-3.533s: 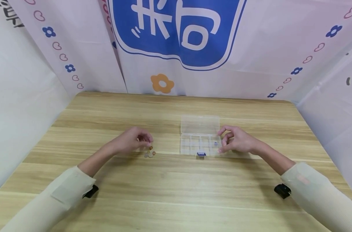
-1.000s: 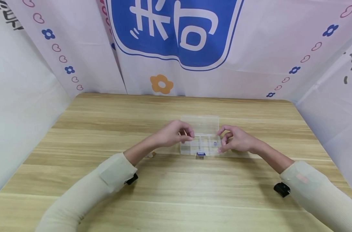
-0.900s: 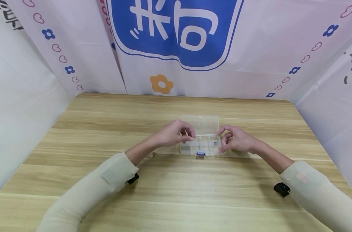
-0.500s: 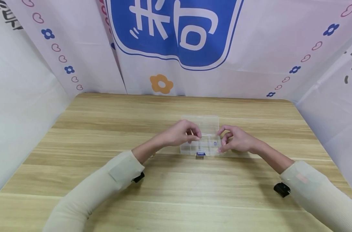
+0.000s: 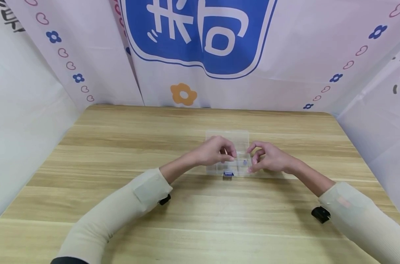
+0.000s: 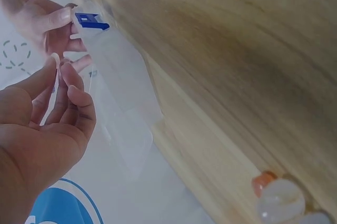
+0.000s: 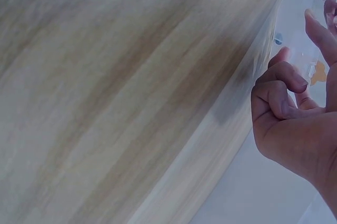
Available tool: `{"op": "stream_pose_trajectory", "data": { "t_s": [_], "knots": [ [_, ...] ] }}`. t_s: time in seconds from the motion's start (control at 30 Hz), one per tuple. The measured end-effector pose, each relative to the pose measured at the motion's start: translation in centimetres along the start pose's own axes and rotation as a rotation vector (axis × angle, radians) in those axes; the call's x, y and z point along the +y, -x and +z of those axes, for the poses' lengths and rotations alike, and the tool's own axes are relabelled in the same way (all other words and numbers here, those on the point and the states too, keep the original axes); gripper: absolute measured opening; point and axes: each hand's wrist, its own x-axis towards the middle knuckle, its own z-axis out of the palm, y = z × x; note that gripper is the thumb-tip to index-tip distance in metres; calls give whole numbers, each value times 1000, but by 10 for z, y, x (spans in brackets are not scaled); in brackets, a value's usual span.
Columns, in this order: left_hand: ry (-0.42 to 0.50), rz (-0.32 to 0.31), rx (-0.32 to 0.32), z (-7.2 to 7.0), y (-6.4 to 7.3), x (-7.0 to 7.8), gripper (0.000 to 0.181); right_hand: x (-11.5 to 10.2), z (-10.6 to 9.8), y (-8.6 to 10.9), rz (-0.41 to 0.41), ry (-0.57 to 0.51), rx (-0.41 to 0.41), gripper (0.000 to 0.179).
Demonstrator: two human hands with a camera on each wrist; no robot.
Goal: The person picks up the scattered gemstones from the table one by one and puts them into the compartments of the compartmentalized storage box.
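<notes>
A clear plastic compartment box stands on the table with its lid folded back and a blue latch at the front. My left hand is over its middle compartments. In the left wrist view, thumb and forefinger pinch a small pale stone, mostly hidden by the fingertips. My right hand holds the box by its right side, thumb at the near corner and forefinger at the far one. A small blue piece lies in a right-hand compartment.
Several small polished stones lie on the table in the left wrist view, among them a white stone and an orange-red stone. My left forearm hides them in the head view. A printed cloth hangs behind the wooden table.
From the stones at the left, my left hand has come over the box, then slid slowly right across its compartments. My right hand has stayed at the box's right side.
</notes>
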Motion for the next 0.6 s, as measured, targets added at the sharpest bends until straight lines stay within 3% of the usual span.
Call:
{"op": "stream_pose_trajectory", "data": {
  "t_s": [0.27,0.6],
  "knots": [
    [-45,37,-3,8,-10,0,4,-1,0,0,-16,1,-1,58],
    [-87,17,0,17,-17,1,4,-2,0,0,-17,2,-1,58]
  ]
}}
